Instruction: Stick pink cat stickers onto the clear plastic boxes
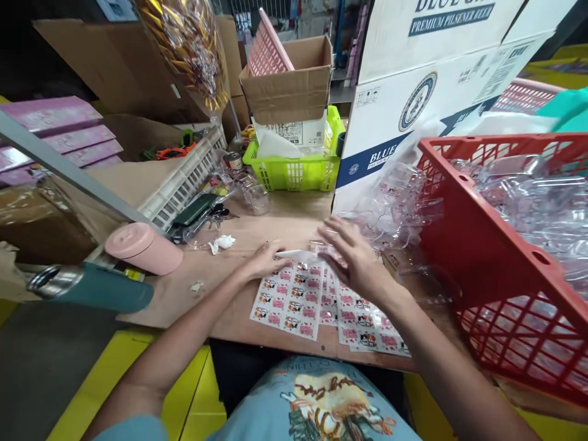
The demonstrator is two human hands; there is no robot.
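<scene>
A sheet of stickers [287, 300] with small pink and cat-like prints lies on the wooden table, its far edge curled up as a whitish strip. My left hand [266, 260] is at that sheet's upper left corner, fingers closed on its edge. Over the sheet's right side hovers my right hand [353, 260], fingers stretched and apart, slightly blurred; I see nothing held in it. More sticker sheets [367, 324] lie overlapping under my right hand and forearm. Transparent plastic cups [395, 196], some with pink prints, are heaped just beyond that hand.
A red crate [487, 226] full of transparent plastic items stands right. A white carton [413, 92] rises behind the cups. At the back is a lime basket [298, 174] bearing a cardboard box [287, 92]. A pink tumbler [144, 248] and teal bottle [96, 288] lie left, near crumpled tissue [222, 244].
</scene>
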